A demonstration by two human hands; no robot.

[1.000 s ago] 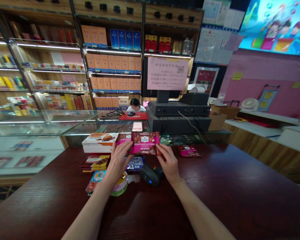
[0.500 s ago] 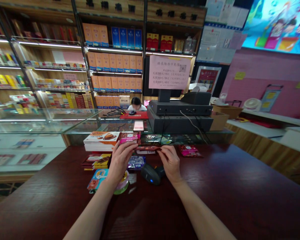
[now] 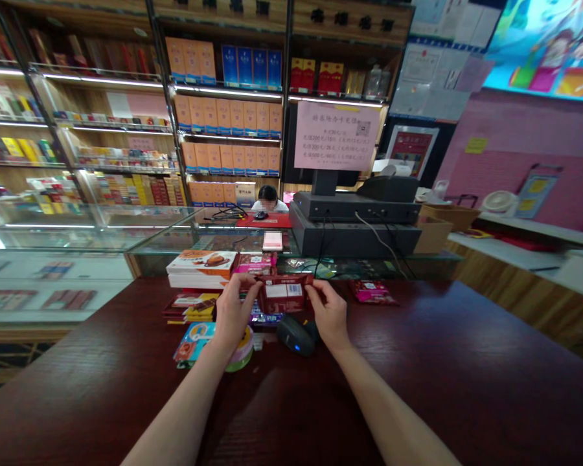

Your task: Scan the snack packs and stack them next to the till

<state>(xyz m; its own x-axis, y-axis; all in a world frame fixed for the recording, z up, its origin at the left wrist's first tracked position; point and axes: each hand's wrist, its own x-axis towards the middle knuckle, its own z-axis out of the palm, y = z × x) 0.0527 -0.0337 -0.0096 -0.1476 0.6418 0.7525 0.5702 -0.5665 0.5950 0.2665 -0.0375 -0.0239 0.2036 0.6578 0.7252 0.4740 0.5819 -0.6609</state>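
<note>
Between my two hands a dark red snack packet is held up by its ends, its printed label and barcode facing me. My left hand pinches the left end, and my right hand pinches the right end. Just below the packet a black barcode scanner with a blue light lies on the table. A blue-purple packet shows partly behind the held one. By my left wrist are a round tub, partly covered, and a light-blue packet.
White-and-orange boxes, yellow and brown chocolate packs and a pink packet stand at the table's back left. Another pink packet lies to the right. Behind are a glass counter, a cash register and a seated person.
The packet in my hands has tilted from nearly edge-on to upright, so its labelled face now shows. Both hands keep hold of its ends. The view has shifted slightly.
</note>
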